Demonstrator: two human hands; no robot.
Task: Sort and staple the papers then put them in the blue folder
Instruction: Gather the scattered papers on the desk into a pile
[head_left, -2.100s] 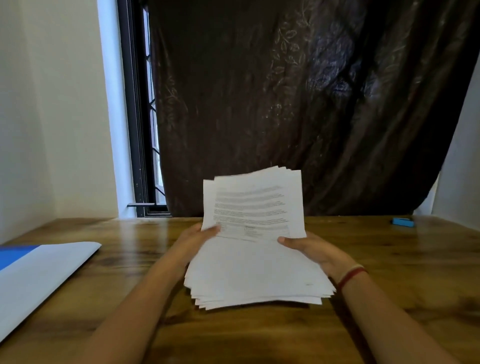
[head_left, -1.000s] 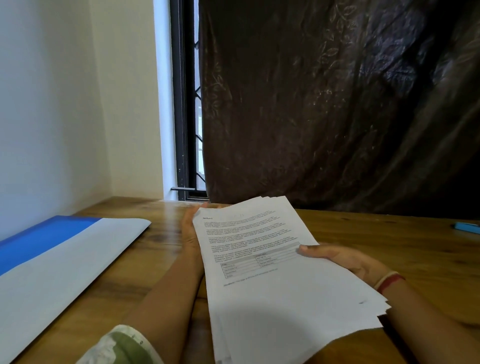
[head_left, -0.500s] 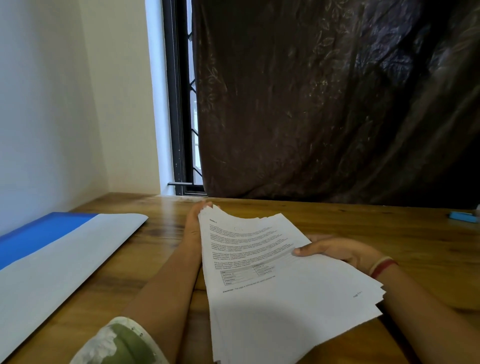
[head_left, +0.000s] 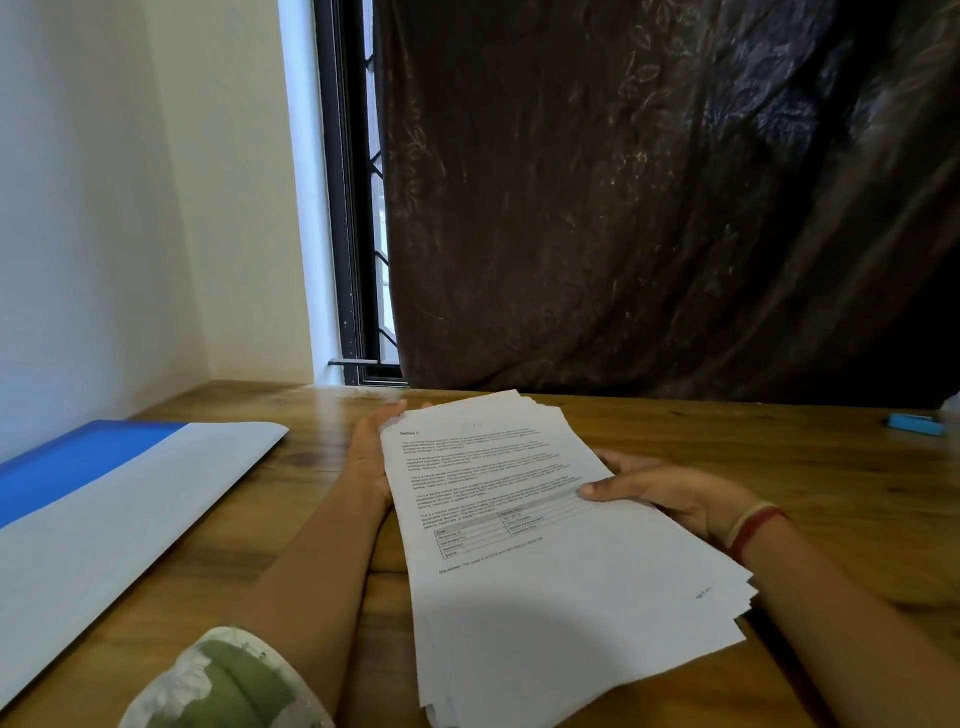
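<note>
The stack of white printed papers is held tilted just above the brown wooden table, its sheets fanned at the near corner. At the left stands a plain cream wall; below it the open blue folder with a pale inner flap lies flat on the table. A black window frame follows. The left hand holds the stack's left edge, its fingers hidden behind. The right hand pinches the right edge, thumb on top. A dark brown curtain fills the back; a small blue object lies far right.
</note>
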